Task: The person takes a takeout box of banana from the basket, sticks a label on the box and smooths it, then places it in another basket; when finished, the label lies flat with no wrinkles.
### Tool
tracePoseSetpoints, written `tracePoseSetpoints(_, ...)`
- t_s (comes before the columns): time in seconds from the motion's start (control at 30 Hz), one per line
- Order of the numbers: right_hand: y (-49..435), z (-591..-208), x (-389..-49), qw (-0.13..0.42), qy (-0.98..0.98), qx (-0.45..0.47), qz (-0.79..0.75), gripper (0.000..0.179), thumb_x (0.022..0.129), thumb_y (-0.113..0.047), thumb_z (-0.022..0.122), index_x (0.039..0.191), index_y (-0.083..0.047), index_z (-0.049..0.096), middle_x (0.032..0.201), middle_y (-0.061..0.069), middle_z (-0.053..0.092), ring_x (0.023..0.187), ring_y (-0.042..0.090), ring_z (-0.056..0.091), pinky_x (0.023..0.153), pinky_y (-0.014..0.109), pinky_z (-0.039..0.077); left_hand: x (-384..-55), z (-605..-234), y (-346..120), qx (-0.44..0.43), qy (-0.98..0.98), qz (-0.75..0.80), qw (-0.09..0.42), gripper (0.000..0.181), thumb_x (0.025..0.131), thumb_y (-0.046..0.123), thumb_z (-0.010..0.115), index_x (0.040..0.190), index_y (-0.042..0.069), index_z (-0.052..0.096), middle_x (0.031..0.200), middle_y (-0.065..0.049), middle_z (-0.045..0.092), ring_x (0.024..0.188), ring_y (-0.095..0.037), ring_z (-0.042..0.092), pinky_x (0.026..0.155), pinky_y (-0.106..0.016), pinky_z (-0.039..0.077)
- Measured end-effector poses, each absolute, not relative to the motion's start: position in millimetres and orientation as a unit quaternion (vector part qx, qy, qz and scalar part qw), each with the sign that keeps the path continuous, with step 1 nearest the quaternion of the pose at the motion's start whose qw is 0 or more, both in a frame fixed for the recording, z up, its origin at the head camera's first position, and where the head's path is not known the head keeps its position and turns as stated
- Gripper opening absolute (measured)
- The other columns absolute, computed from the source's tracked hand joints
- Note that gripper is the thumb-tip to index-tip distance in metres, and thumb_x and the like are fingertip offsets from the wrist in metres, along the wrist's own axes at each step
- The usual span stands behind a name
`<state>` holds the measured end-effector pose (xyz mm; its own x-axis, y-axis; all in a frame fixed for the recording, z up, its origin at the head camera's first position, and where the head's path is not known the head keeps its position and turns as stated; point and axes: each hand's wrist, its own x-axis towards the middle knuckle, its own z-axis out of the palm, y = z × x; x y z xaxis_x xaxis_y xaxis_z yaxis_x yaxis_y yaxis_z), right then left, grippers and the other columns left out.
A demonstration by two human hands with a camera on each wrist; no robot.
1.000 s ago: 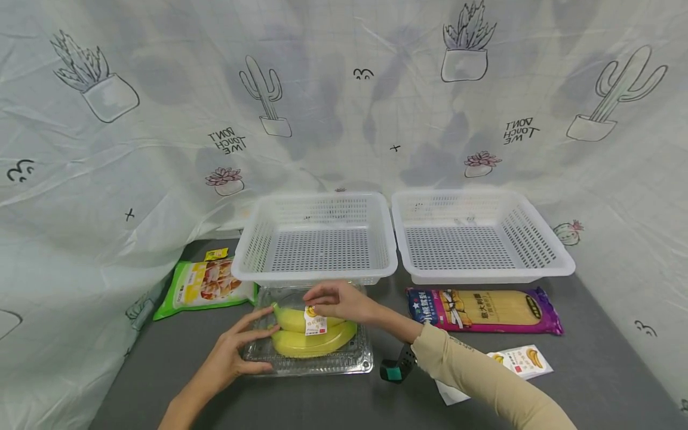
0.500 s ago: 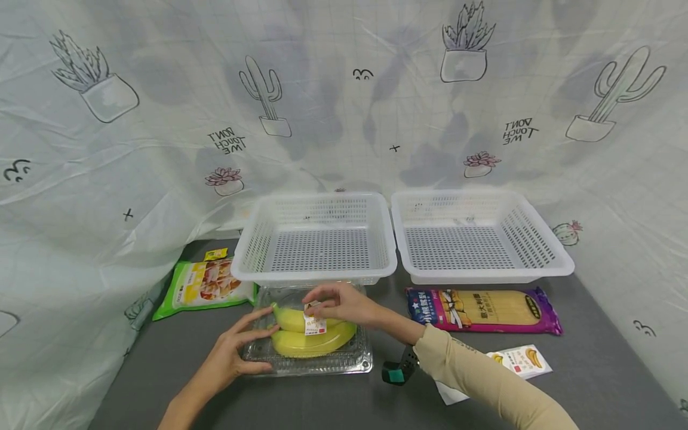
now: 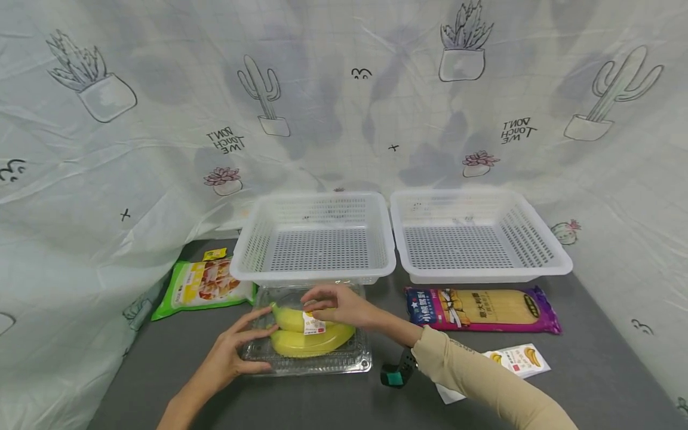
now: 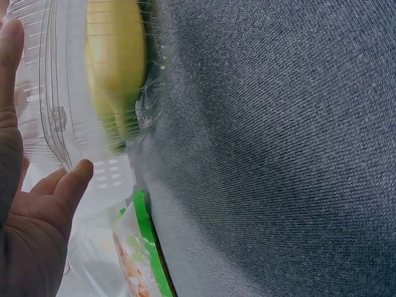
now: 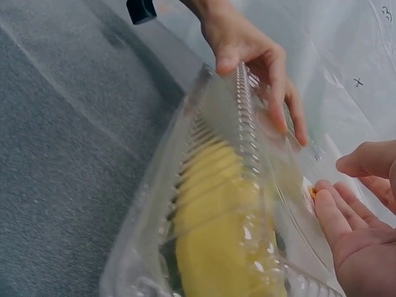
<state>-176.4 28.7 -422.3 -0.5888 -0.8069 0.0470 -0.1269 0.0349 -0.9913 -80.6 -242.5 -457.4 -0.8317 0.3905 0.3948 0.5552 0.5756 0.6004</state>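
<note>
Several bananas [image 3: 314, 341] lie inside a clear plastic clamshell box [image 3: 344, 362] on the dark tabletop. My left hand [image 3: 230, 352] grips the left end of the box, thumb at the front edge and fingers over the lid. On top of the lid is a small white label [image 3: 313, 325] with red print, above the bananas. My right hand [image 3: 344, 306] presses on the label's upper part with its fingertips, which hide that part. In the right wrist view, the right hand's fingers [image 5: 334, 216] touch the label against the lid.
Two white perforated baskets [image 3: 314, 276] stand side by side behind the box. A green-edged food bag [image 3: 206, 285] and a small yellow packet [image 3: 215, 254] lie at left. To the right are a spaghetti pack [image 3: 484, 309] and a sheet of banana labels [image 3: 518, 360], partly under the right sleeve.
The right fingertips shift slightly over the upper part of the label and cover its picture. The left hand and the box stay in place.
</note>
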Motion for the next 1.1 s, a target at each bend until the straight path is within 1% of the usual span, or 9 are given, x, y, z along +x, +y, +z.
tracePoseSetpoints(0.53, 36.5, -420.7, -152.7, 0.348, 0.619, -0.342, -0.615, 0.035, 0.094, 0.005, 0.055, 0.127, 0.014, 0.047, 0.132, 0.033, 0.047, 0.121, 0.036, 0.053, 0.090, 0.028, 0.051, -80.6, -458.6, -243.7, -0.267, -0.880, -0.378, 0.107, 0.063, 0.063, 0.029, 0.087, 0.120, 0.011, 0.068, 0.139, -0.016, 0.048, 0.132, -0.013, 0.038, 0.099, -0.010, 0.033)
tracePoseSetpoints(0.67, 41.2, -420.3, -144.4, 0.369, 0.602, -0.338, -0.623, 0.035, 0.095, 0.004, 0.053, 0.128, 0.013, 0.048, 0.134, 0.033, 0.045, 0.121, 0.036, 0.053, 0.095, 0.039, 0.049, -81.7, -460.2, -243.0, -0.269, -0.880, -0.375, 0.113, 0.065, 0.060, 0.022, 0.089, 0.121, 0.011, 0.068, 0.140, -0.015, 0.048, 0.133, -0.009, 0.036, 0.099, -0.014, 0.037)
tracePoseSetpoints(0.73, 46.1, -419.3, -140.7, 0.368, 0.589, -0.342, -0.633, 0.035, 0.095, 0.004, 0.053, 0.128, 0.013, 0.048, 0.135, 0.033, 0.043, 0.122, 0.037, 0.052, 0.096, 0.047, 0.047, -80.8, -462.2, -242.1, -0.262, -0.883, -0.374, 0.111, 0.066, 0.060, 0.019, 0.090, 0.122, 0.011, 0.067, 0.143, -0.013, 0.045, 0.135, -0.010, 0.034, 0.097, -0.025, 0.044)
tracePoseSetpoints(0.83, 61.9, -415.2, -136.8, 0.318, 0.585, -0.366, -0.650, 0.036, 0.096, 0.001, 0.054, 0.130, 0.012, 0.047, 0.135, 0.033, 0.043, 0.122, 0.038, 0.052, 0.095, 0.046, 0.048, -75.4, -467.3, -240.7, -0.229, -0.886, -0.394, 0.086, 0.064, 0.066, 0.020, 0.087, 0.126, 0.011, 0.065, 0.152, -0.013, 0.032, 0.140, -0.029, 0.028, 0.091, -0.054, 0.048)
tracePoseSetpoints(0.9, 81.2, -412.1, -136.2, 0.246, 0.600, -0.381, -0.659, 0.037, 0.095, 0.001, 0.055, 0.130, 0.012, 0.047, 0.135, 0.033, 0.043, 0.124, 0.039, 0.049, 0.096, 0.046, 0.047, -70.6, -471.0, -239.2, -0.196, -0.885, -0.419, 0.059, 0.065, 0.069, 0.022, 0.086, 0.129, 0.012, 0.062, 0.157, -0.015, 0.017, 0.139, -0.045, 0.019, 0.087, -0.070, 0.040)
tracePoseSetpoints(0.97, 108.2, -411.3, -139.1, 0.153, 0.632, -0.387, -0.653, 0.038, 0.093, 0.003, 0.058, 0.129, 0.011, 0.049, 0.136, 0.032, 0.043, 0.126, 0.035, 0.048, 0.098, 0.042, 0.045, -67.3, -474.2, -237.5, -0.164, -0.882, -0.440, 0.039, 0.067, 0.070, 0.022, 0.085, 0.131, 0.013, 0.060, 0.158, -0.019, 0.006, 0.135, -0.057, 0.013, 0.087, -0.074, 0.035)
tracePoseSetpoints(1.0, 124.1, -411.2, -141.9, 0.109, 0.650, -0.383, -0.647, 0.039, 0.092, 0.005, 0.059, 0.129, 0.011, 0.049, 0.136, 0.032, 0.042, 0.128, 0.032, 0.047, 0.100, 0.041, 0.044, -66.5, -475.3, -236.6, -0.149, -0.882, -0.446, 0.032, 0.067, 0.070, 0.023, 0.085, 0.132, 0.014, 0.059, 0.158, -0.021, 0.004, 0.134, -0.059, 0.012, 0.088, -0.074, 0.034)
tracePoseSetpoints(1.03, 141.0, -412.3, -145.6, 0.060, 0.672, -0.375, -0.636, 0.040, 0.089, 0.008, 0.061, 0.128, 0.011, 0.050, 0.136, 0.032, 0.043, 0.129, 0.028, 0.047, 0.101, 0.039, 0.042, -66.2, -476.3, -235.6, -0.137, -0.882, -0.449, 0.027, 0.068, 0.070, 0.023, 0.085, 0.132, 0.014, 0.058, 0.158, -0.023, 0.003, 0.134, -0.060, 0.013, 0.089, -0.073, 0.035)
tracePoseSetpoints(1.1, 177.9, -416.2, -154.6, -0.030, 0.723, -0.345, -0.598, 0.043, 0.085, 0.011, 0.064, 0.127, 0.009, 0.053, 0.138, 0.029, 0.044, 0.131, 0.017, 0.045, 0.104, 0.033, 0.039, -66.9, -477.0, -234.0, -0.118, -0.883, -0.454, 0.028, 0.068, 0.070, 0.023, 0.085, 0.132, 0.015, 0.059, 0.157, -0.025, 0.007, 0.133, -0.058, 0.021, 0.091, -0.061, 0.043)
